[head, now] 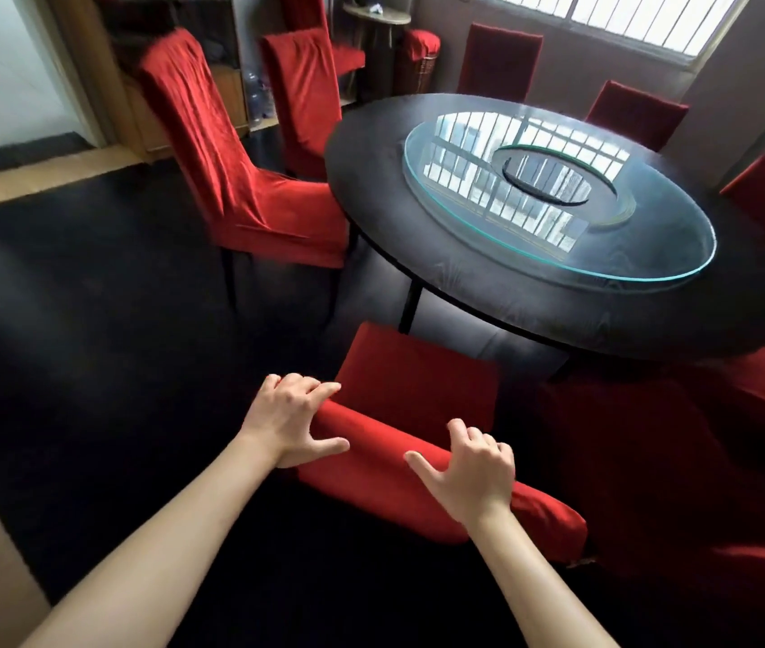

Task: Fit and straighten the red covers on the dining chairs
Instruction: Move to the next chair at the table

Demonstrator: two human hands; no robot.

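Right below me stands a dining chair in a smooth red cover [418, 381], pushed toward the round table. Both hands sit on the top of its backrest. My left hand [294, 418] has its fingers curled over the left end of the top edge, thumb spread on the near side. My right hand [469, 470] grips the same edge further right in the same way. To the left, another chair's red cover [212, 147] hangs wrinkled and loose. Behind it, a second wrinkled cover [301, 86] shows creases too.
A dark round table [464, 282] carries a glass turntable [651, 254]. Several more red-covered chairs ring it on the far side and right [502, 58]. A dark rug [90, 343] covers the floor to the left. A wooden shelf [146, 49] stands at the back.
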